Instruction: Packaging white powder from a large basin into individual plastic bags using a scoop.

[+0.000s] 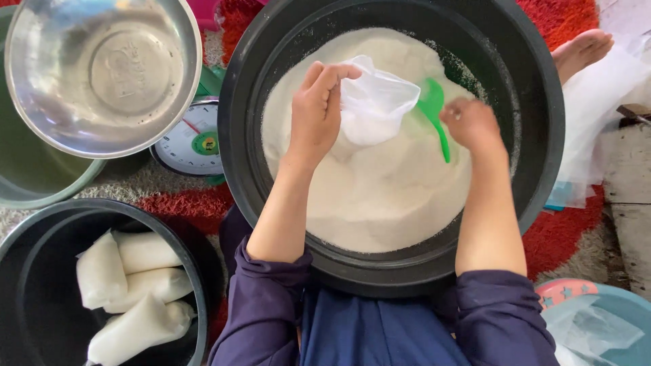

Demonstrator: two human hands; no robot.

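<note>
- White grain point(380, 196) fills a big black tub point(542, 108), and both hands work over it.
- The left hand point(315, 112) is closed round the rim of a clear plastic bag point(373, 105), thumb and fingers pinching its mouth so that it stands open toward the right.
- The bag is partly filled with grain, and its bottom rests on the heap in the tub.
- The right hand point(471, 125) is curled shut on the handle of a green scoop point(434, 112); the scoop's bowl sits at the bag's mouth, touching the plastic.
- Both forearms come in from purple sleeves point(271, 298) at the bottom edge of the view.
- The tub stands on a red rug point(566, 234), right in front of the person.
- A bare foot point(583, 51) rests just beyond the tub's upper right rim.
- Left of the tub is a dial scale point(193, 146), part of it hidden under a steel bowl point(102, 71).
- The steel bowl sits over a green bucket point(27, 176) at the far left.
- At lower left a second black tub point(196, 285) holds several filled bags point(135, 285) lying side by side.
- Loose clear plastic point(597, 115) is piled to the right of the big tub.
- A blue basin point(634, 308) with more plastic in it shows in the lower right corner.
</note>
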